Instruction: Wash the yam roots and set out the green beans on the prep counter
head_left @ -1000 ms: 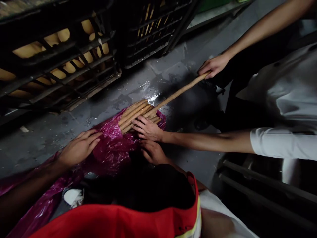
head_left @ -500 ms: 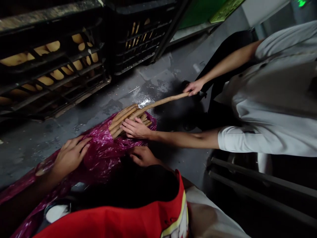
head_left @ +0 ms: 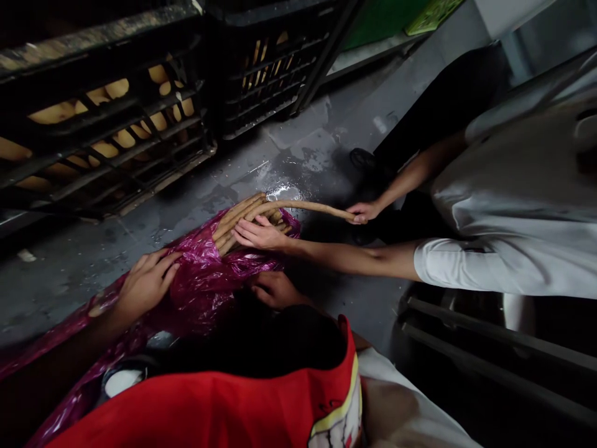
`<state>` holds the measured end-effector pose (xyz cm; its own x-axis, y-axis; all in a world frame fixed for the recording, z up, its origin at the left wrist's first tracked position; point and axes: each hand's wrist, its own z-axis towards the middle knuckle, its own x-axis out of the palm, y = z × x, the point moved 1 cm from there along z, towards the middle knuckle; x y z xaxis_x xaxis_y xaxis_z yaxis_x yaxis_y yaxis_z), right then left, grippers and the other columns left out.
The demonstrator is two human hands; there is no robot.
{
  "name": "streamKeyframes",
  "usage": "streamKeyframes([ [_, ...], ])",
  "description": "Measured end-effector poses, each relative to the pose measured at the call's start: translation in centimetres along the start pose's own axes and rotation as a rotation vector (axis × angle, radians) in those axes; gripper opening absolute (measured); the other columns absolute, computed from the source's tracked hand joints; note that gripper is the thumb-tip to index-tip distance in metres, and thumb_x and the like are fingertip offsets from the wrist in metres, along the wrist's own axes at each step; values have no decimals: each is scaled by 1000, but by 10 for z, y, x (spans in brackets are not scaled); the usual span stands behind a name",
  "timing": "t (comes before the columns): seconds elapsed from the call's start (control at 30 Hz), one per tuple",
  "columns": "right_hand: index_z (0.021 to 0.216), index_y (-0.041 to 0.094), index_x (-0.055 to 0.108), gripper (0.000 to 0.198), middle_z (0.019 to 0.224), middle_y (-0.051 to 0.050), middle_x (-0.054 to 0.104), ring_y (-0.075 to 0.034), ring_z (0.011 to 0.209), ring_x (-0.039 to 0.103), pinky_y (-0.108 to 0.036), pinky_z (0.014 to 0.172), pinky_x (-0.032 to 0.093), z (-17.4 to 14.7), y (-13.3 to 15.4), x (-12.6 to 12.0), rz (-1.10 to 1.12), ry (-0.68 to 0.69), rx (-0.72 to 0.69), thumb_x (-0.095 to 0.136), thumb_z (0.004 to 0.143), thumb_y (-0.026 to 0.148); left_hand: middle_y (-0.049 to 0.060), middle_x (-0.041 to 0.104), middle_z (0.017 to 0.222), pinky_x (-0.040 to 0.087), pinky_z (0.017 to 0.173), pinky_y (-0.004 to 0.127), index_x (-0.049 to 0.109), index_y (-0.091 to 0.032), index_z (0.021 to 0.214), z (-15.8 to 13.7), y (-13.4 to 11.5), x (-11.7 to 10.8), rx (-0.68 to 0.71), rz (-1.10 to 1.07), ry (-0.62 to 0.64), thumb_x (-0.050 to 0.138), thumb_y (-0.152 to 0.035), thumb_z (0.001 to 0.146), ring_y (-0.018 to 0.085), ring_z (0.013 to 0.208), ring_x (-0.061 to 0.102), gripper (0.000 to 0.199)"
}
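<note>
At 8 o'clock from brown sticks in a purple bag, left hand is touching it, grip apart; at 5, right hand is sitting half-curled, clamped? can't tell; co-worker is holding one at 3.

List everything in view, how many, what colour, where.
Bag: one, purple, centre left
Sticks: several, brown, at bag's mouth
Crates: two, black, upper left
Pieces: many, yellow, inside crates
Floor: one, grey, beneath
Panel: one, green, top
Rails: two, grey, lower right
Round thing: one, white, lower left
Co-worker: one, white-sleeved, right
Co-worker's hands: two, bare, on the sticks
Garment: one, red, bottom
Left hand: one, bare, on the bag
Right hand: one, bare, near the bag
</note>
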<state>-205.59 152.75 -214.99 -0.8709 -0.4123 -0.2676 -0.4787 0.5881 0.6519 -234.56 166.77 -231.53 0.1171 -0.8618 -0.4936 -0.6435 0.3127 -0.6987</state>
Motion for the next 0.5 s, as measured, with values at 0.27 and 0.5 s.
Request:
streamKeyframes([
  [0.27, 94, 24, 62, 20, 86, -5, 69, -21, 80, 68, -36, 75, 58, 0, 1, -3, -15, 7, 12, 44, 102, 28, 21, 66, 131, 46, 110, 52, 72, -14, 130, 0, 1, 2, -11, -55, -2, 30, -50, 105, 38, 123, 59, 61],
  [0.5, 95, 25, 62, 21, 88, -5, 69, -22, 81, 68, -38, 77, 58, -1, 0, -2, 9, 28, 34, 43, 102, 29, 20, 66, 131, 46, 110, 53, 72, -15, 130, 1, -1, 0, -22, -71, -3, 28, -51, 105, 37, 123, 59, 62],
])
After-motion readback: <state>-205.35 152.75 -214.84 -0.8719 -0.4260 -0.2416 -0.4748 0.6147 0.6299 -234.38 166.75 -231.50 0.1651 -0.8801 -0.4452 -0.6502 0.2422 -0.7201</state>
